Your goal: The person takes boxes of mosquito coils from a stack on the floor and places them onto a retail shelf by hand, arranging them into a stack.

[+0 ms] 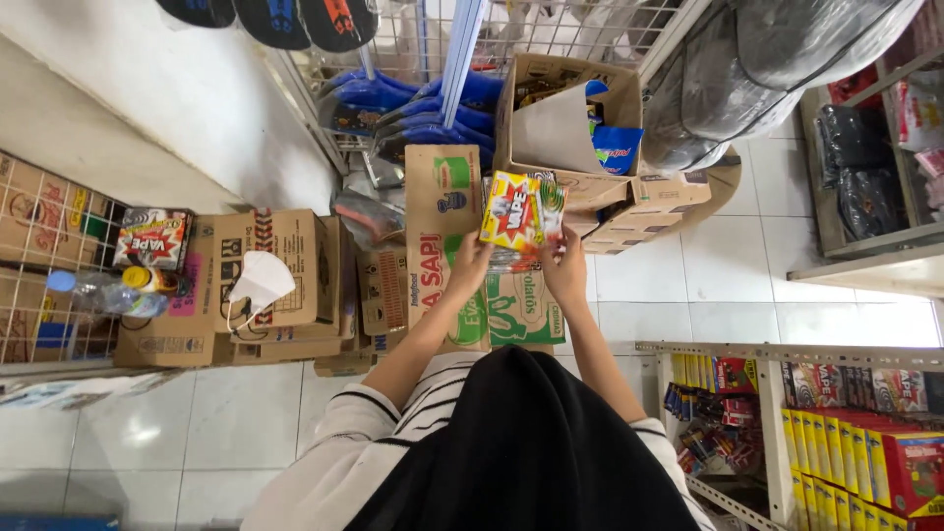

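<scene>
In the head view, near the upper middle of the frame, both hands hold up a yellow-and-red box pack (521, 209) wrapped in clear film. The left hand (470, 261) pinches its lower left edge; the right hand (564, 265) grips the loose film at its lower right, fingers curled. The pack's long axis runs roughly left to right, tilted slightly, printed face toward the camera. Just above it, an open cardboard carton (565, 118) holds blue packets and possibly other goods, hard to make out. At the left, closed brown cartons (265, 295) carry a white face mask (258, 280). At the lower right, a shelf (787, 356) holds rows of red and yellow boxes (865, 442).
</scene>
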